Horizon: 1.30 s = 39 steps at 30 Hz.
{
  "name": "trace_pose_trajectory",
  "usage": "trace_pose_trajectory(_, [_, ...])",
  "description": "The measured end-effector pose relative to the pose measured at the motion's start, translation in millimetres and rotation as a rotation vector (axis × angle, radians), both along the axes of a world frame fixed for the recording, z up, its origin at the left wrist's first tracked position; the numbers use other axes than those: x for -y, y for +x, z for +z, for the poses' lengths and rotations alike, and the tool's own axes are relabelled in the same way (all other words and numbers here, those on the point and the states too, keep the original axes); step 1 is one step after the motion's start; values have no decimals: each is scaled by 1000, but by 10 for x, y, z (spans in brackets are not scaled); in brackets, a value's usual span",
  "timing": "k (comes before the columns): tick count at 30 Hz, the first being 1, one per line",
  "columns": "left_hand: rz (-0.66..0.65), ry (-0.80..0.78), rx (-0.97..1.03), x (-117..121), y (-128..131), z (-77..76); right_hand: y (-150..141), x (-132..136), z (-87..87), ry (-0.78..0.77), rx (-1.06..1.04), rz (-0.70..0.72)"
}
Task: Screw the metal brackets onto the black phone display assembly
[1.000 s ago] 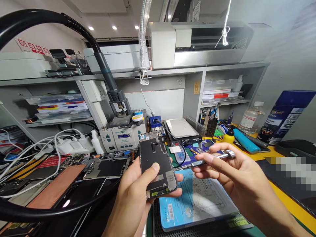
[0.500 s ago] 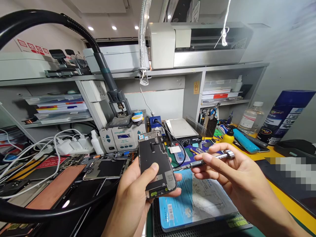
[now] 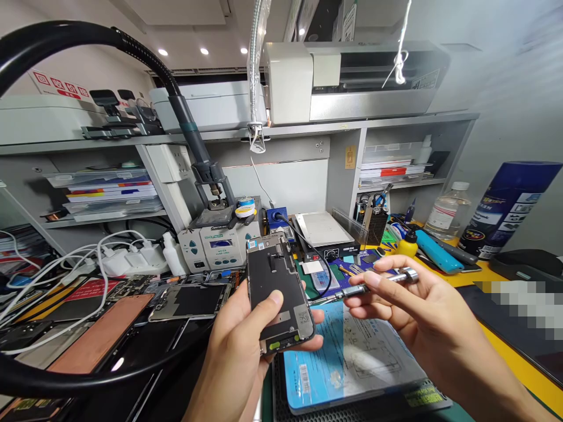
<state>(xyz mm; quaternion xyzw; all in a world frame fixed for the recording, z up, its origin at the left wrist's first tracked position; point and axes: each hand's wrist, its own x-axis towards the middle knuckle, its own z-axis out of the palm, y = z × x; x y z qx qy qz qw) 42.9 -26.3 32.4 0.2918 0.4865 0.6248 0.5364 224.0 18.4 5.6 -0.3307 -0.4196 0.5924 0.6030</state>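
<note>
My left hand [image 3: 240, 346] is closed around an opened phone display panel [image 3: 278, 291], holding it upright with its black inner side towards me, thumb pressed on its face. My right hand [image 3: 413, 310] pinches a slim metal screwdriver [image 3: 373, 285] between thumb and fingers. The screwdriver lies nearly level, its tip pointing left towards the panel's right edge. Both hands hover above a blue work mat [image 3: 352, 357].
Several phone panels and parts [image 3: 187, 300] lie at the left among white cables [image 3: 79, 258]. A soldering station [image 3: 217, 243], a heating plate [image 3: 323, 231], a clear bottle [image 3: 448, 211] and a blue can [image 3: 510, 205] stand behind. A black hose [image 3: 97, 35] arches overhead.
The panel has tilted a little to the left in my left hand. My right hand and the screwdriver stay almost where they were.
</note>
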Motion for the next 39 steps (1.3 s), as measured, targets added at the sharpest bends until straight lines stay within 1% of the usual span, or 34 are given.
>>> trace_pose_trajectory(6, [25, -22, -20, -1, -11, 20, 7, 1, 22, -34, -19, 1])
trace_pose_trajectory(14, [49, -36, -15, -50, -108, -45, 49, -55, 61, -70, -28, -31])
trace_pose_trajectory(18, [55, -35, -8, -77, -115, -57, 48, -58, 93, -80, -32, -38])
trace_pose_trajectory(23, [101, -15, 20, -65, -111, -61, 51, -70, 145, -100, -66, -76])
trace_pose_trajectory(25, [50, -9, 36, -56, -103, -78, 59, -72, 137, -72, -90, -81])
trace_pose_trajectory(27, [-46, 7, 71, -59, -87, -112, 67, -64, 103, -7, -95, -79])
trace_pose_trajectory(30, [-171, 39, 111, -83, -53, -186, 58, -32, 28, 94, -39, -92])
trace_pose_trajectory(35, [-229, 104, 80, -101, 11, -287, -25, 48, -34, 156, 179, -126])
trace_pose_trajectory(39, [-241, 144, 41, -89, 57, -325, -87, 94, -42, 271, 323, -136])
